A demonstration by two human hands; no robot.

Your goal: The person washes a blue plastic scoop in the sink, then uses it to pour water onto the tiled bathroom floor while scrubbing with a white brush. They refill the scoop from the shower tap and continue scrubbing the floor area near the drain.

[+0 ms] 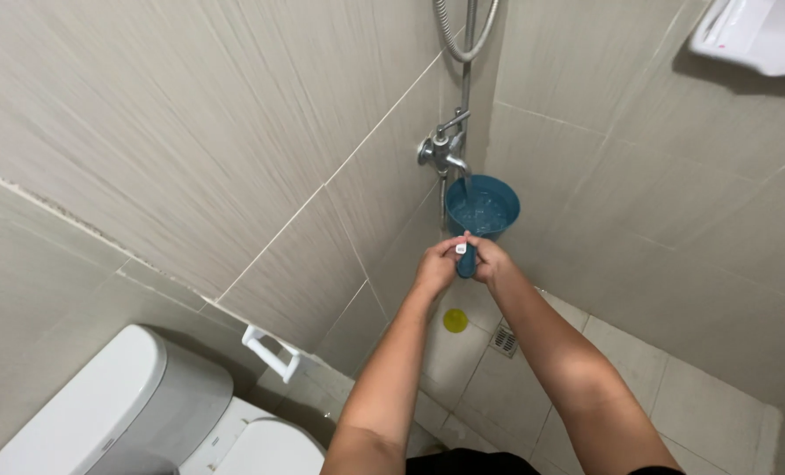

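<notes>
While both hands point(463, 259) clasp blue handle point(467, 261), dipper body hidden.

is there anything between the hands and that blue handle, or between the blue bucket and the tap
Nothing visible does. Both the left hand and right hand already grip the blue handle, with nothing between. The tap pours straight down into the blue bucket, and the gap between spout and water is open.
</notes>
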